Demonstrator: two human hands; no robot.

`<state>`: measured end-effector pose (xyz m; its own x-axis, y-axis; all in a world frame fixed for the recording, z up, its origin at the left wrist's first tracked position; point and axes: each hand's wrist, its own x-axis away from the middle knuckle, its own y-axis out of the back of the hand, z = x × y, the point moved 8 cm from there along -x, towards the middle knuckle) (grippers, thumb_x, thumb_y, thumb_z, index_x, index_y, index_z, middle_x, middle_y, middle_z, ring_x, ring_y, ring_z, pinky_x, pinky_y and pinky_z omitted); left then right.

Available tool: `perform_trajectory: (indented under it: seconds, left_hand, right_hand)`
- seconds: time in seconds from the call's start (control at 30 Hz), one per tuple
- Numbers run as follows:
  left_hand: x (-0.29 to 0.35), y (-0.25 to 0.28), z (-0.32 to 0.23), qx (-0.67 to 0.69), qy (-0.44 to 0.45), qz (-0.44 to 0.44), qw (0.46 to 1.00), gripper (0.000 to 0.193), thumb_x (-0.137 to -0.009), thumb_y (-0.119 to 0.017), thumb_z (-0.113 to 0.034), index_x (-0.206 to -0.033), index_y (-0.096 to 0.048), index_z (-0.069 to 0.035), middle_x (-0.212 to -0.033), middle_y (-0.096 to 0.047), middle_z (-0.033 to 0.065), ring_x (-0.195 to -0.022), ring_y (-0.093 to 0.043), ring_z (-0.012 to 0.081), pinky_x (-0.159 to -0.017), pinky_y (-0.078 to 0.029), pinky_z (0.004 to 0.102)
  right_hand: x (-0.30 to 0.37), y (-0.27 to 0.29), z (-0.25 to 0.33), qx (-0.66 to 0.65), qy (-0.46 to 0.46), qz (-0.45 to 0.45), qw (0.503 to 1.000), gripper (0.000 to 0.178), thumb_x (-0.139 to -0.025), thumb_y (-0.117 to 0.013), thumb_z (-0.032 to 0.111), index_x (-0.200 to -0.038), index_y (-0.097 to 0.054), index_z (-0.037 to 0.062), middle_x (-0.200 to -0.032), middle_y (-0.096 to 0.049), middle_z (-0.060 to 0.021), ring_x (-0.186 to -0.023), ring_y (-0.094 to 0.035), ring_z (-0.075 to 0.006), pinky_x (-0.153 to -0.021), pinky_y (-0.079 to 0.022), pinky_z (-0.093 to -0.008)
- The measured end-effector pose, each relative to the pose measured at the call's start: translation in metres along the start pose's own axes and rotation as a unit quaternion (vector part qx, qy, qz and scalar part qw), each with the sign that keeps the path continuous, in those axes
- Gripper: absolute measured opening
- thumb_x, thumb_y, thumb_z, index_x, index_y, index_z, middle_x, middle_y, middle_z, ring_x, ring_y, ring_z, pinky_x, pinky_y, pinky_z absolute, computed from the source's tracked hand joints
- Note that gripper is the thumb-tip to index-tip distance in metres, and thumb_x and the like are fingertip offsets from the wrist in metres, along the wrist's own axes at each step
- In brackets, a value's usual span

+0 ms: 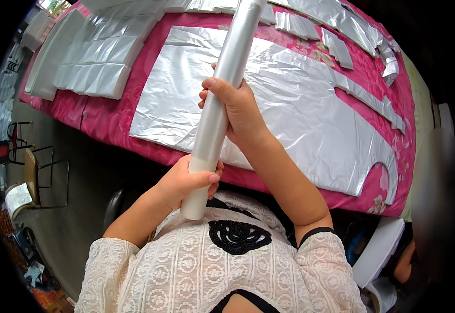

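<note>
A long tight roll of whitish plastic film (210, 133) slants up and away from my chest over the table edge. My left hand (186, 182) is closed around its lower end, the thumb lying across the front. Higher up, my right hand (236, 107) grips the roll near its middle, fingers wrapped behind it. Beneath and beyond the roll, a flat stack of large silvery-white plastic bags (295, 120) lies on the table; strap-like handles with rounded cut-outs stretch to the right. The roll's far end runs out at the top of the picture.
A pink flowered cloth (99, 116) covers the table. Folded packs of clear plastic bags (94, 68) fill its far left, and smaller folded packs (296, 26) and more sheets lie at the back. A chair (32, 175) stands left on the floor. Another person's arm (404, 262) shows lower right.
</note>
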<state>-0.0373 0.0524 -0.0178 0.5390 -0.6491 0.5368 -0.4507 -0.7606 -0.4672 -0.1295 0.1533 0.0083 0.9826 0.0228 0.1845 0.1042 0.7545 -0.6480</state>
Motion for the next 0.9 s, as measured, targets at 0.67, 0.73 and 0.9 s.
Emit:
perform_trajectory:
  seconds: [0.67,0.73,0.9]
  left_hand:
    - [-0.001,0.030,0.027,-0.119,0.061,0.055,0.990,0.067,-0.076,-0.064,-0.056,-0.114,-0.052,-0.003,-0.074,-0.055,0.0039,-0.059,-0.054,0.0121,-0.054,-0.046,0.0256]
    - [0.005,0.037,0.038,-0.108,0.093,0.068,0.988,0.066,-0.075,-0.066,-0.053,-0.115,-0.051,-0.003,-0.074,-0.055,0.0037,-0.059,-0.054,0.0120,-0.054,-0.046,0.0254]
    - [0.006,0.046,0.049,-0.122,0.112,0.040,0.985,0.064,-0.074,-0.068,-0.049,-0.114,-0.051,-0.003,-0.073,-0.055,0.0039,-0.057,-0.053,0.0118,-0.053,-0.044,0.0245]
  right_hand:
    - [-0.015,0.125,0.031,-0.039,0.080,-0.202,0.975,0.042,-0.077,-0.069,0.015,-0.108,-0.046,-0.0006,-0.085,-0.058,-0.0092,-0.075,-0.056,-0.0154,-0.069,-0.048,-0.0285]
    - [-0.018,0.161,0.062,-0.032,0.174,-0.242,0.954,0.039,-0.078,-0.067,0.015,-0.109,-0.048,0.0002,-0.092,-0.056,-0.0055,-0.081,-0.055,-0.0124,-0.072,-0.045,-0.0253]
    - [0.006,0.186,0.104,0.270,0.126,-0.258,0.919,0.027,-0.083,-0.063,0.025,-0.095,-0.061,0.0009,-0.085,-0.061,-0.0025,-0.075,-0.053,-0.0086,-0.068,-0.044,-0.0227]
